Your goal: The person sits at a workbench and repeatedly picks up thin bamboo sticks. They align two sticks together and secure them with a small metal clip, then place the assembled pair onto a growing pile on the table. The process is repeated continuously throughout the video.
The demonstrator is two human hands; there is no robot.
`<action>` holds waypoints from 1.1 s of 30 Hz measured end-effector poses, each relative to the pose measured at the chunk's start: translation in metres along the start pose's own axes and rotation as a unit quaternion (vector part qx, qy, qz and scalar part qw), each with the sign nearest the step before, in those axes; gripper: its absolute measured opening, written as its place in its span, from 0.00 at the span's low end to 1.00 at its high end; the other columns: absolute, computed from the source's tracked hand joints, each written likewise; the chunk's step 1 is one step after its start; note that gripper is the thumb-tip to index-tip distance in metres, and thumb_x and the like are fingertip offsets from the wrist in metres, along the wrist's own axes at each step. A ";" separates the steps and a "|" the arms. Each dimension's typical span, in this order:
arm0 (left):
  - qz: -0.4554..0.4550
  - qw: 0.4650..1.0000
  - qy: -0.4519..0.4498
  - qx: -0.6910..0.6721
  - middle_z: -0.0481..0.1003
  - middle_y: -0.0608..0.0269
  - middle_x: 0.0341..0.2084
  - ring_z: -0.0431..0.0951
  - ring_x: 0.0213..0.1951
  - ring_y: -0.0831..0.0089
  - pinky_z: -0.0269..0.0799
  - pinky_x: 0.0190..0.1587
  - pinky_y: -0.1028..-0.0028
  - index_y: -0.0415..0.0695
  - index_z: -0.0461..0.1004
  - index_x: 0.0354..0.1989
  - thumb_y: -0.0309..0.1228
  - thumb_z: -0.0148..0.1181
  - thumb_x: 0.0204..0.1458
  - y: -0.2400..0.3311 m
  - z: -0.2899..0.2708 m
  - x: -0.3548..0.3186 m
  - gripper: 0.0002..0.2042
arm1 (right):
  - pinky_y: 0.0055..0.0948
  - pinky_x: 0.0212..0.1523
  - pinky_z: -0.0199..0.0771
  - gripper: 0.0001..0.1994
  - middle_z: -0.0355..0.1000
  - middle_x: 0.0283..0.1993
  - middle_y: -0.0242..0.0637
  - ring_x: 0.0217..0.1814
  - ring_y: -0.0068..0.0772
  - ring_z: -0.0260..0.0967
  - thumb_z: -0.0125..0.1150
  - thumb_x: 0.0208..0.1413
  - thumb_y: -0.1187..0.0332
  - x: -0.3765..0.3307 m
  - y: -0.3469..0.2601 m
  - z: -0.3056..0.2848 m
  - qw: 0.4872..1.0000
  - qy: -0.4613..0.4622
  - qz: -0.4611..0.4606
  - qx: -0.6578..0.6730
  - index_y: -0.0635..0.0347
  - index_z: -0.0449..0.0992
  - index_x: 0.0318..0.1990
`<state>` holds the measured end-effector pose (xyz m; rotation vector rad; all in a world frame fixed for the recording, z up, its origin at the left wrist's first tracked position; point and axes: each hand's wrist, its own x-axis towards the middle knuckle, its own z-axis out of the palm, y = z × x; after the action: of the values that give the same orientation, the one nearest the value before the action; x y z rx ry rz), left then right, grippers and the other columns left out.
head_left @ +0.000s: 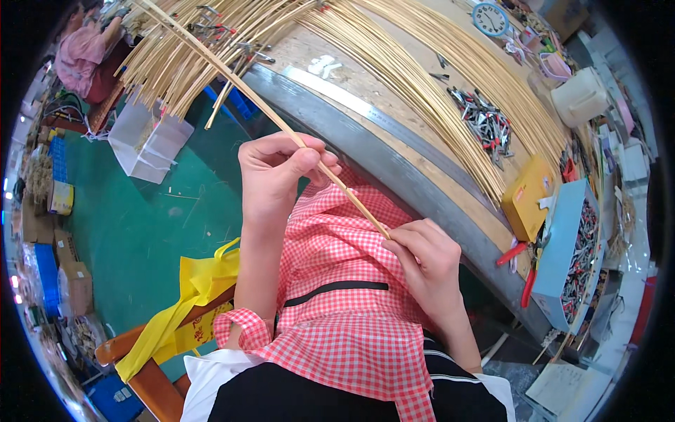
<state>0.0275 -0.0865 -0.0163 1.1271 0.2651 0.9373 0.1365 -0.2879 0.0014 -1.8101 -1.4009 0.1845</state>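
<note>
A long, thin bamboo strip (242, 86) slants across the view, from the top left down to my lap. My left hand (281, 165) pinches it partway along, thumb on top. Its lower end sits between the thumb and fingers of my right hand (425, 257). A small dark mark shows on the strip between my two hands. Beneath it lies my red-and-white checked apron (344, 211). The strip's far end runs out past the top edge, above bundled bamboo strips (162, 70) on the bench.
More bamboo strips (422, 105) lie along the workbench (309, 112) beside a metal ruler (408, 130) and a pile of small clamps (485, 123). Red-handled pliers (531, 274) rest near a yellow box (527, 197) and a blue clamp box (562, 246). A co-worker (84, 60) sits far left.
</note>
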 end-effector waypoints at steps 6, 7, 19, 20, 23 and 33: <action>0.024 0.998 0.006 0.050 0.77 0.53 0.23 0.79 0.24 0.66 0.75 0.24 0.74 0.33 0.76 0.33 0.25 0.60 0.50 0.006 0.007 -0.001 0.07 | 0.34 0.32 0.71 0.05 0.71 0.29 0.44 0.31 0.43 0.72 0.63 0.48 0.75 0.005 0.008 0.003 0.995 -0.048 0.023 0.083 0.68 0.74 0.31; 0.028 0.999 -0.018 0.040 0.78 0.50 0.27 0.80 0.29 0.63 0.78 0.30 0.72 0.32 0.75 0.37 0.26 0.60 0.51 0.006 0.006 -0.001 0.09 | 0.33 0.30 0.71 0.05 0.72 0.28 0.44 0.29 0.43 0.71 0.63 0.47 0.75 0.009 0.009 0.003 0.995 -0.039 0.019 0.090 0.68 0.74 0.30; 0.035 0.960 -0.232 0.153 0.79 0.56 0.29 0.80 0.32 0.75 0.76 0.35 0.79 0.33 0.78 0.36 0.16 0.66 0.40 0.005 0.071 0.007 0.12 | 0.15 0.19 0.61 0.02 0.73 0.28 0.37 0.21 0.16 0.65 0.60 0.48 0.83 0.064 -0.007 -0.042 0.958 0.169 -0.026 0.231 0.71 0.76 0.31; 0.053 0.958 -0.240 0.149 0.79 0.57 0.28 0.79 0.31 0.76 0.76 0.35 0.79 0.34 0.78 0.36 0.17 0.66 0.41 0.004 0.075 0.011 0.11 | 0.13 0.19 0.61 0.02 0.73 0.29 0.38 0.21 0.16 0.65 0.60 0.49 0.84 0.066 -0.008 -0.044 0.949 0.195 -0.045 0.243 0.72 0.76 0.31; 0.105 0.948 -0.261 0.148 0.79 0.59 0.27 0.79 0.31 0.78 0.76 0.34 0.80 0.35 0.78 0.36 0.18 0.65 0.42 0.003 0.086 0.023 0.10 | 0.13 0.20 0.63 0.04 0.73 0.32 0.42 0.21 0.18 0.66 0.58 0.50 0.84 0.067 -0.007 -0.050 0.941 0.241 -0.090 0.221 0.72 0.75 0.34; 0.168 0.916 -0.279 0.235 0.79 0.59 0.26 0.80 0.30 0.75 0.76 0.34 0.78 0.38 0.79 0.35 0.18 0.63 0.43 -0.027 0.085 0.032 0.09 | 0.15 0.24 0.70 0.04 0.74 0.31 0.40 0.25 0.21 0.70 0.61 0.50 0.82 0.054 0.018 -0.042 0.959 0.223 -0.031 0.171 0.72 0.76 0.34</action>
<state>0.1124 -0.1211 0.0067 1.8782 -0.1936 0.8246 0.1935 -0.2637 0.0361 -1.4106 -1.0297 -0.0173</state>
